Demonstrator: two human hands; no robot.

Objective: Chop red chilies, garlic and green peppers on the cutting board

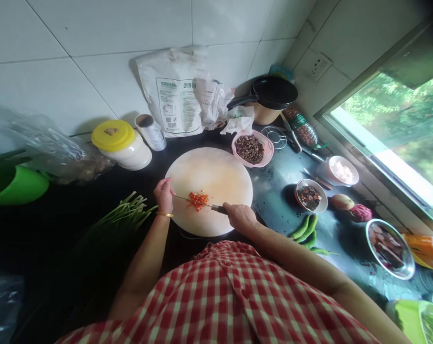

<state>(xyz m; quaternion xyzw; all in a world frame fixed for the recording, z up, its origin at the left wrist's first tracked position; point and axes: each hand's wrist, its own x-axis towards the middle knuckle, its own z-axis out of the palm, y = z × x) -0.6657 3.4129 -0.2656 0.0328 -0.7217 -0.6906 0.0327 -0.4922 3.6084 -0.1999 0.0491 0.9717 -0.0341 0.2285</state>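
On the round white cutting board (216, 167) lies a small heap of chopped red chili (198, 199). A knife (216, 208) stretches across the heap, its dark handle in my right hand (241, 217), whose fingers are wrapped round it. At the board's left edge, my left hand (164, 195) has its fingers closed at the tip end of the blade, seen as a thin line. A yellow bracelet circles that wrist. Most of the blade is hidden among the chili bits.
Left of the board are green stalks (126, 212) and a yellow-lidded jar (121, 145). Behind it stand a pink bowl (268, 145) of dark pieces and a frying pan (273, 93). Rightward lie green peppers (305, 229), a small bowl (322, 203) and a metal bowl (409, 270).
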